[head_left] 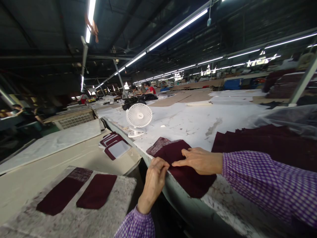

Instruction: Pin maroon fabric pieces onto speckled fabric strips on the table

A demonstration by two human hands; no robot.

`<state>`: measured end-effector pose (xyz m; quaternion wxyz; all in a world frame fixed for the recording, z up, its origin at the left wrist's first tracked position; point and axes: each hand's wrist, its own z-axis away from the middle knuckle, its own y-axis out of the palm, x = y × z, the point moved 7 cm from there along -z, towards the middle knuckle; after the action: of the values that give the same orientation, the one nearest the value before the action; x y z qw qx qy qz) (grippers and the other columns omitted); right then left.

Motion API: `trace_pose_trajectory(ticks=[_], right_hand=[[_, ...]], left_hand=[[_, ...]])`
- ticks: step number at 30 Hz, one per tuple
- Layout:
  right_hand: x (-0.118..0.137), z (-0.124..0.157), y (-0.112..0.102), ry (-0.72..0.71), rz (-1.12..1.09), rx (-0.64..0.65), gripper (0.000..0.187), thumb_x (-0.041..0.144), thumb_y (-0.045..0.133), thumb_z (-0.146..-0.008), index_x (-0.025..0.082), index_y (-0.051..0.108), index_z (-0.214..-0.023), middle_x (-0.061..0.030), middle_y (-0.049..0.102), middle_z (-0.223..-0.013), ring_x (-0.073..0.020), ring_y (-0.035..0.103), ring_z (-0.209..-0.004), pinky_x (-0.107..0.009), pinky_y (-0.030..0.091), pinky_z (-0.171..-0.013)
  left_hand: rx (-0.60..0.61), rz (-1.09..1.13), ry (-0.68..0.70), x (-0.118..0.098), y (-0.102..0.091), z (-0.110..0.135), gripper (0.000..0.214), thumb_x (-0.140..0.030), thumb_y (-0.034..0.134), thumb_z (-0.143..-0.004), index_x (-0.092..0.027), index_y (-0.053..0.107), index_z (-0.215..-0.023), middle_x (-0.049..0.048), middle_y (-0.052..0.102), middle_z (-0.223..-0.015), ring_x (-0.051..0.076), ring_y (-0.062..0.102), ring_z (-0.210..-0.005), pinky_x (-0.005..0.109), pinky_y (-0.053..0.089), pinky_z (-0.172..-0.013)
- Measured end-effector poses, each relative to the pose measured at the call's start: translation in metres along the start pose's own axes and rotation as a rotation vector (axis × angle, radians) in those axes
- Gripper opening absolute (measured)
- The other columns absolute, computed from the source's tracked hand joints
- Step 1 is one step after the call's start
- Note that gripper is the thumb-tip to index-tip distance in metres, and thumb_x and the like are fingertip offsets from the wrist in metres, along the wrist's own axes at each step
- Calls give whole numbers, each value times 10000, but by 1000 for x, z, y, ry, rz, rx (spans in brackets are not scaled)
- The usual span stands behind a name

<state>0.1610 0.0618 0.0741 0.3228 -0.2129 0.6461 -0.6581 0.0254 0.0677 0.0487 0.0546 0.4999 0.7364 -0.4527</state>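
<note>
A maroon fabric piece (195, 181) lies at the near edge of the white worktable, its lower corner hanging past the edge. Beneath its far end shows a speckled grey-maroon fabric piece (159, 146). My left hand (154, 180) pinches the maroon piece's near edge between thumb and fingertips. From the right, my right hand (203, 161) rests on top of the same piece, index finger stretched toward the left fingertips and thumb apart. Its other fingers are partly hidden. To the right is a stack of maroon fabric (262, 145) with jagged edges.
A white clip fan (139, 117) stands on the worktable (183, 115) beyond my hands. Left of a dark gap, a lower surface holds two maroon pieces (96, 191) on a speckled board (111, 211), plus maroon pieces with white panels (116, 148). People (150, 88) sit farther back.
</note>
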Motion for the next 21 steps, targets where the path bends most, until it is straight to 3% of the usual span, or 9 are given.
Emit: trace_pose_trajectory(ticks=[9,14,17,21], right_hand=[[7,-1,-2,7,132,46,628,77,410,-800,348,393,-1366,-85,524,-878,-118,433,-542,-266,296,-543],[8,1,1,24,133,-54,641,71,412,-786,338,391,-1368,-88,537,-904,-132,465,-581,-264,304,-548],[6,4,4,49,97,-103,706,53,425,-757,330,329,-1399,-84,536,-934,-160,487,-652,-273,334,-570],[-4,13,12,66,29,-178,643,33,416,-752,293,438,-1340,-96,526,-1031,-201,501,-835,-298,381,-668]], left_hand=[[-10,-77,82,-2,1,7,225,-192,394,-919,-177,602,-834,46,591,-853,163,543,-838,307,466,-778],[-97,5,17,6,-12,13,230,-214,379,-927,-182,600,-982,67,615,-959,177,570,-935,340,475,-855],[-92,-145,79,-7,-9,17,292,-201,382,-922,-199,547,-1163,93,578,-1126,212,519,-1079,415,434,-942],[14,-340,202,-24,5,19,315,-238,448,-899,-236,563,-1193,90,542,-1245,279,401,-1233,495,405,-965]])
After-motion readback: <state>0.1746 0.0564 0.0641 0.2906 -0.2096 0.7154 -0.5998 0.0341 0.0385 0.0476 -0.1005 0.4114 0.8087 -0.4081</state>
